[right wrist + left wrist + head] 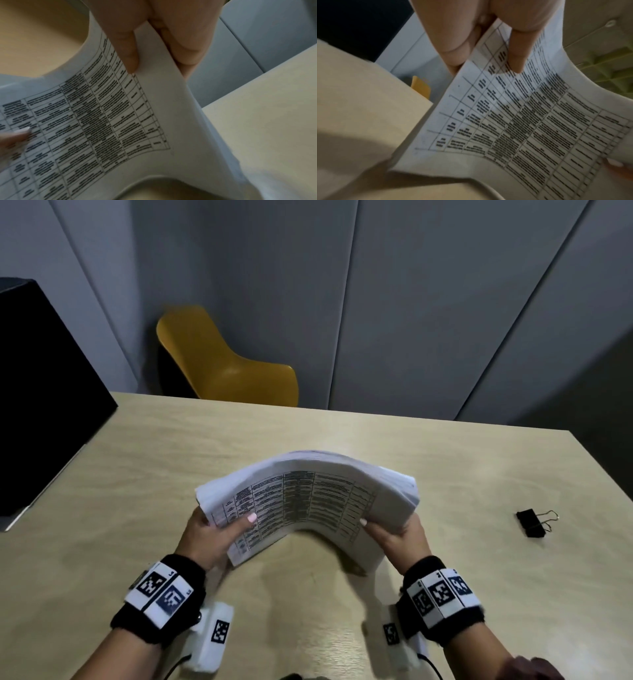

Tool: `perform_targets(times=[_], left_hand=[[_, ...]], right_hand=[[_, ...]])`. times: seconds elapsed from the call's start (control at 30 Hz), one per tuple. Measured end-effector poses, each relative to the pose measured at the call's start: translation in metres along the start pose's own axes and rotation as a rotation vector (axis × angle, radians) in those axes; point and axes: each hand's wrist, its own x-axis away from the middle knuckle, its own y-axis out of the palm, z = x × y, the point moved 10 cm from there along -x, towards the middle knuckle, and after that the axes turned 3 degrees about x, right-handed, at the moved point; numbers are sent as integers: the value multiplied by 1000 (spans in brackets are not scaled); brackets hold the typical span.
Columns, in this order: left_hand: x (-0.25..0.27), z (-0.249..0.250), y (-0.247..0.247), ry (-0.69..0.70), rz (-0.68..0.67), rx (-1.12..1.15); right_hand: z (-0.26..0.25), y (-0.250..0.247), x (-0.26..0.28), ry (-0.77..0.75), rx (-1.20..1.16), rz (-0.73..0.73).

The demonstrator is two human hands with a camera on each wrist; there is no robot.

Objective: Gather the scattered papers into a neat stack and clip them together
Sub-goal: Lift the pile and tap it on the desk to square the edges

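While both hands are gripping the paper stack [308, 501] above the table [137, 474], left hand [209, 537] and right hand [397, 537] pinching opposite ends, it's bowing upward; I'd be relaxing that arch, tapping edges flush. Binder clip [532, 522] is lying right of the stack.

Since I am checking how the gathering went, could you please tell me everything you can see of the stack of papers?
The stack of papers is a thick bundle of white sheets, its top page printed with a black ruled table of small text. It is held above the wooden table, bowed upward in an arch. The left hand grips its left end and the right hand its right end, thumbs on top and fingers beneath. The sheet edges fan slightly at both ends, so they are not fully squared. No clip is on it.
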Motion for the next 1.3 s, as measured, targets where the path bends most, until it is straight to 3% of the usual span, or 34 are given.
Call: perform_targets(times=[0.13, 0.37, 0.53, 0.73, 0.93, 1.03, 1.17, 1.23, 1.3], left_hand=[[5, -1, 0, -20, 67, 86], [4, -8, -1, -55, 23, 64], [6, 2, 3, -17, 37, 67], [12, -24, 7, -152, 40, 90], [6, -21, 1, -101, 11, -41], [7, -21, 1, -94, -9, -23], [12, -20, -6, -105, 63, 58], [14, -22, -8, -140, 103, 116], [15, -29, -1, -184, 71, 273]], right_hand=[[-2, -2, 3, -34, -40, 59], [-1, -2, 8, 7, -54, 5], [0, -11, 9, 5, -119, 101], [26, -1, 13, 127, 58, 46], [33, -11, 7, 172, 116, 125], [32, -14, 6, 181, 63, 142], [30, -23, 9, 154, 114, 235], [39, -21, 16, 296, -81, 267], [44, 4, 25, 454, -468, 191]])
